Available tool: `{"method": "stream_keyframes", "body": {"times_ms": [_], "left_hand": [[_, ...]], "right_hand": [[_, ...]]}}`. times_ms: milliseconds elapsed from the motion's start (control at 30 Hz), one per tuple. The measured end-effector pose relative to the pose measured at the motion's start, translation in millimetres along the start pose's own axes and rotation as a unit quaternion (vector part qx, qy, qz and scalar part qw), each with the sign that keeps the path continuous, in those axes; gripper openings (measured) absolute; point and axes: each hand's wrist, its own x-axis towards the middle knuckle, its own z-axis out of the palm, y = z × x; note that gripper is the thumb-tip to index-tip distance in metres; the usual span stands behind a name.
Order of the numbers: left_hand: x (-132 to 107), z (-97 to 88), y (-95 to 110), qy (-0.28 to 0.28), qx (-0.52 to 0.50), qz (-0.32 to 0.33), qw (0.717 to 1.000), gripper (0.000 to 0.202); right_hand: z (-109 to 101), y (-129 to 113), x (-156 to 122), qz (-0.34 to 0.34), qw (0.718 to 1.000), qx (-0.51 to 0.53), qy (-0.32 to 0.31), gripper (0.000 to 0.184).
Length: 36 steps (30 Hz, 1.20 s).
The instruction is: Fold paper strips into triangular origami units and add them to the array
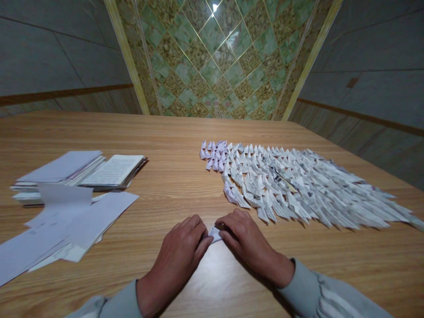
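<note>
A small piece of folded white paper (216, 235) is pinched between my two hands, low over the wooden table. My left hand (183, 243) grips its left side with thumb and fingers pressed together. On the other side, my right hand (247, 240) holds it the same way. Fingers cover most of the paper, so its full shape is hidden. Just beyond my right hand lie many folded paper boats (285, 185) in dense rows, mostly white with print. A group of pale purple paper boats (217, 155) sits at the left end of the rows.
At the left, loose paper sheets (76, 225) lie spread and overlapping, one partly raised. Behind them stand a stack of paper (62, 167) and a pile of printed pages (112, 170). The wooden table (165, 137) reaches back towards a tiled wall (215, 66).
</note>
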Motion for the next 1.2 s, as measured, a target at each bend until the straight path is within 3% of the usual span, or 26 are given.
{"method": "stream_keyframes", "body": {"times_ms": [300,467,567,767,1000,1200], "left_hand": [[-0.6,2.0,0.2,0.027,0.000,-0.001,1.000,0.008],[-0.3,3.1,-2.1,0.069,0.029,0.099,0.992,0.008],[-0.2,2.3,-2.7,0.067,0.049,0.129,0.988,0.008],[-0.3,2.7,-3.7,0.080,0.070,0.137,0.985,0.007],[0.7,4.8,-6.4,0.097,0.053,0.132,0.985,0.013],[-0.8,-0.2,-5.3,0.106,0.000,0.131,0.986,0.010]], "right_hand": [[6.5,-1.6,4.2,-0.001,0.995,-0.098,-0.030,0.011],[6.8,-1.7,3.6,0.011,0.997,-0.078,-0.010,0.021],[7.3,0.1,3.9,0.015,0.997,-0.068,-0.014,0.016],[2.3,-3.2,3.7,0.007,0.997,-0.071,-0.016,0.007],[-7.3,-10.3,0.5,-0.052,0.992,-0.114,-0.032,0.005],[-1.8,-5.0,1.7,-0.063,0.992,-0.111,0.015,0.012]]}}
